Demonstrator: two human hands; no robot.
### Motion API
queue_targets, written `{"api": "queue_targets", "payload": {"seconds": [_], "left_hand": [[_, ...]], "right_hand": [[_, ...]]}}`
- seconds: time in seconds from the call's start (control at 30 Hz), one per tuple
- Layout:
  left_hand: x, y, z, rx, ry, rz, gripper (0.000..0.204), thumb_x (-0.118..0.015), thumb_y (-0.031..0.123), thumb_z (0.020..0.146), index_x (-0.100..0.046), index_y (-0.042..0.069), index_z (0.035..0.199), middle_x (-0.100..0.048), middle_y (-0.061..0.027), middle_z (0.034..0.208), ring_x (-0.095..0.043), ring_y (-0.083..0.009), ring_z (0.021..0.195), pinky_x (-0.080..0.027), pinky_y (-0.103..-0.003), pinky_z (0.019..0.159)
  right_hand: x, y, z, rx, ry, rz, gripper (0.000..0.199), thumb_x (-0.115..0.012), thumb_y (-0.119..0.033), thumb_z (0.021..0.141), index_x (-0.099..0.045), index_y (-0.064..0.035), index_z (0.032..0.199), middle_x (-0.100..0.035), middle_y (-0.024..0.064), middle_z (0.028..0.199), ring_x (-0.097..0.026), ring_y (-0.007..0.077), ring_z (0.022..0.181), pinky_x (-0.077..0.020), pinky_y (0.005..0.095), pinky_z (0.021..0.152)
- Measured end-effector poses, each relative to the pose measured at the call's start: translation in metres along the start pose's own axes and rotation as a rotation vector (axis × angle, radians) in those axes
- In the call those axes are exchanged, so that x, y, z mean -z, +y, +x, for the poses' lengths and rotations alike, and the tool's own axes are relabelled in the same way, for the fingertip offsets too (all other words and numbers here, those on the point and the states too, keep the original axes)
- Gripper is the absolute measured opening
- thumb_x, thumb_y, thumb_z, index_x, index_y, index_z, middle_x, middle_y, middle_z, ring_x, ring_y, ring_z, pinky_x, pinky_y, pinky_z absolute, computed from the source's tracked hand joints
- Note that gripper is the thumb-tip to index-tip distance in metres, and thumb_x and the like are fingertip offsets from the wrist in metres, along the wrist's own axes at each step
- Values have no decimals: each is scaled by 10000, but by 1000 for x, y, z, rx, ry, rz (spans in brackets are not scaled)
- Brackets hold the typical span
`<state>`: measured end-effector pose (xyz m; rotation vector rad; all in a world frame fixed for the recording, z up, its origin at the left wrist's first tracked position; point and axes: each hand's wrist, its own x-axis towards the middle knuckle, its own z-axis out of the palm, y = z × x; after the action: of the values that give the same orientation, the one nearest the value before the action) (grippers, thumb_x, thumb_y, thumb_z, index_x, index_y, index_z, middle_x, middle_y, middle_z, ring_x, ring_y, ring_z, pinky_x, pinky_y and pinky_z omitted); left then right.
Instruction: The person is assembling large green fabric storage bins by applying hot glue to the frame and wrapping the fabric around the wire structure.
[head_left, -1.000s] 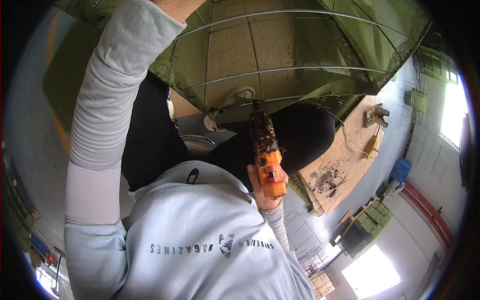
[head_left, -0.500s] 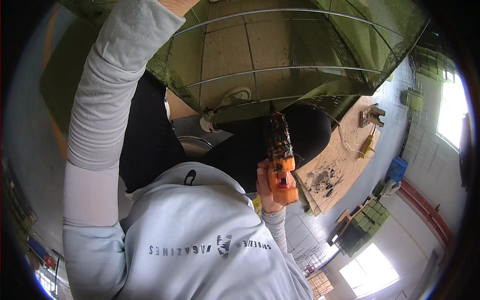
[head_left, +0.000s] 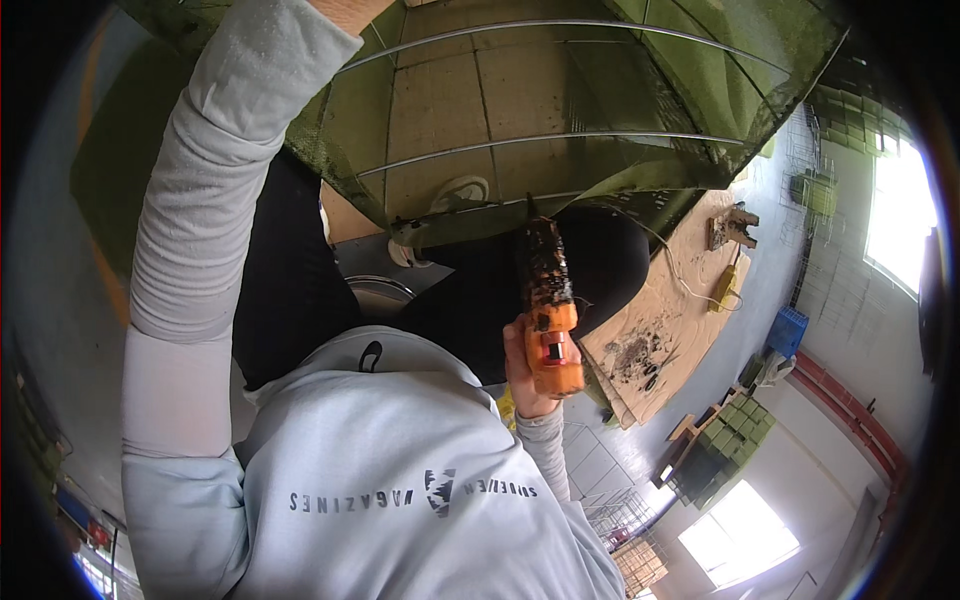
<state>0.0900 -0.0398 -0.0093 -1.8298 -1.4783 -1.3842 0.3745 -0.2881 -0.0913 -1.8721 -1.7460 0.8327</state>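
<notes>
An orange glue gun [head_left: 552, 360], its front half crusted with black residue, is gripped in my right hand [head_left: 522, 375] above my right thigh. Its dark nozzle points up toward the lower edge of a green mesh cover [head_left: 660, 180], which is stretched over a wire frame [head_left: 560, 137]. Whether the nozzle touches the mesh I cannot tell. My left arm reaches up past the frame; only the wrist end of my left hand [head_left: 352, 12] shows at the top edge, its fingers cut off from view.
On the right, a cardboard sheet [head_left: 630, 310] holds dark scraps, a yellow power strip [head_left: 726, 285] with a pale cord, and a dirty notched block [head_left: 732, 228]. Farther off are a blue crate [head_left: 787, 332] and stacked green boxes [head_left: 735, 440]. My black-trousered legs [head_left: 450, 325] lie beneath.
The glue gun and my right hand have shifted slightly left, and the nozzle now shows more plainly. The whole view has moved a little; my left arm keeps its reach.
</notes>
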Motion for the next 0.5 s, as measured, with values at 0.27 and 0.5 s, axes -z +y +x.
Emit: {"api": "queue_targets", "payload": {"seconds": [0.27,0.5], "left_hand": [[3,0,4,13,-51,-29,355,-670,267,862,-560,26,625,-521,-149,517,-537,-284,445,-394,-373,457],[2,2,5,88,-55,-59,342,-679,262,855,-583,17,636,-547,-157,534,-561,-295,464,-415,-372,464]], "right_hand": [[-1,-2,5,58,69,-18,139,-709,-67,779,-603,-28,859,-606,28,711,-577,150,610,-465,274,582],[7,8,7,-29,127,-46,152,-703,-69,790,-593,-29,889,-601,45,727,-560,153,593,-444,280,543]]}}
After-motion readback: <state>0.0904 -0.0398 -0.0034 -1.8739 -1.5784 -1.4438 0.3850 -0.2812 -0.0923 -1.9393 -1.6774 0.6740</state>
